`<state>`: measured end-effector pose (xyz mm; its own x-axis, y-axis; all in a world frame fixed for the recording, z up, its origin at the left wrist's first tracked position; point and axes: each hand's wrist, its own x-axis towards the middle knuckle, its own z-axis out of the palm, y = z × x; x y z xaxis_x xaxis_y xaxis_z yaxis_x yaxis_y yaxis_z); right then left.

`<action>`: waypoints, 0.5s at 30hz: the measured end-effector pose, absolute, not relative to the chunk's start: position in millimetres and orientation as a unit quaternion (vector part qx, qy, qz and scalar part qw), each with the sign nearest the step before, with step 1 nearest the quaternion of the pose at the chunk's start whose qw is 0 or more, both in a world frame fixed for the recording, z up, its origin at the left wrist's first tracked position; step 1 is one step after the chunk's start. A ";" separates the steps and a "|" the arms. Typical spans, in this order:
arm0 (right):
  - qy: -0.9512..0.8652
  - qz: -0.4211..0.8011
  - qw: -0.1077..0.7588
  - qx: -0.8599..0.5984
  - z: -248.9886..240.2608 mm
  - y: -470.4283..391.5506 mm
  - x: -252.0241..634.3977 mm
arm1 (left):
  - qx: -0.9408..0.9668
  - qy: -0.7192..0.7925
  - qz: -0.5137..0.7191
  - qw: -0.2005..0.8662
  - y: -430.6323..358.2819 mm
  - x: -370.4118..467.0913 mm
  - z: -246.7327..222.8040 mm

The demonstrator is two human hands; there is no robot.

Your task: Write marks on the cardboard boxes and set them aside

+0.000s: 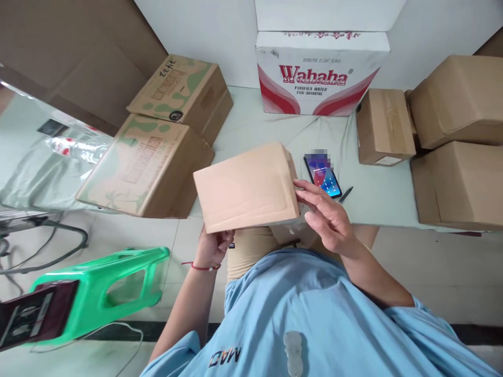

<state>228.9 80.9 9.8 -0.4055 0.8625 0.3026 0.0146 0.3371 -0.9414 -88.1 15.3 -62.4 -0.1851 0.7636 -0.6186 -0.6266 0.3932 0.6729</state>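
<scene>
A plain brown cardboard box (pixel 247 191) sits tilted over the table's front edge, its broad face toward me. My left hand (pixel 215 245) is under its lower left corner, fingers curled against it; part of the grip is hidden by the box. My right hand (pixel 324 212) touches the right end of the box with stretched fingertips, the thumb held apart from it. Just beyond the right hand lies a phone (pixel 323 175) with a lit screen, and a black pen (pixel 346 195) rests beside its lower corner.
Two printed cartons (pixel 129 162) stand at the left of the table (pixel 243 118). A white and red water carton (pixel 322 76) is against the back wall. A small box (pixel 385 125) and large boxes (pixel 459 183) occupy the right. A green stool (pixel 98 293) stands on the floor at left.
</scene>
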 end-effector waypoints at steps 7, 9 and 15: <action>-0.686 0.467 0.443 -0.341 -13.5 85.0 235.5 | 0.115 0.578 0.544 0.597 19.7 -82.1 -43.4; -0.690 0.434 0.450 -0.366 -16.5 87.7 236.5 | 0.132 0.585 0.552 0.580 20.1 -80.3 -37.6; -0.609 0.439 0.465 -0.469 -28.2 86.8 236.6 | 0.190 0.587 0.596 0.513 15.4 -70.4 -16.4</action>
